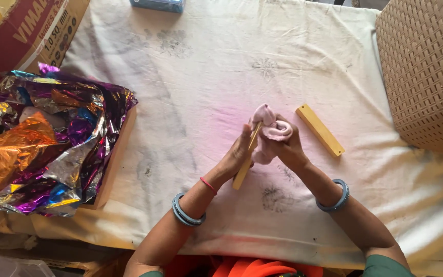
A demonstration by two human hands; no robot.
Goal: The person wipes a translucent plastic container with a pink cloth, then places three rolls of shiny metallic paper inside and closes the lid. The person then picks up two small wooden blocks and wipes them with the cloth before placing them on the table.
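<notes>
At nine o'clock from my hands lies a heap of crumpled shiny foil sheets (47,138), purple, orange and silver, resting in a shallow cardboard tray (116,159). A printed carton (32,31) stands behind it at eleven o'clock. All this is well apart from my work.

In the middle, on the stained white cloth (206,77), my left hand (237,154) holds a thin yellow wooden stick (247,159). My fingers are closed around its upper part. The long axis of the stick runs from seven o'clock, where the free end points down toward my wrist, to one o'clock, where the top end meets the pink fabric piece (270,128). So the fabric lies just at one o'clock from my left fingers, touching the stick.

My right hand (285,149) is on the other side, and its fingers are clamped on the pink fabric from below and from the right; the fabric looks rolled or folded over them. Both hands touch the fabric, but the right one has more of it.

At three o'clock from my right hand, near but not touching, lies a flat yellow wooden bar (320,130), its long axis from eleven to five o'clock. Further right stands a woven beige basket (426,77). A small blue box (157,5) sits at the far edge, at twelve o'clock.
</notes>
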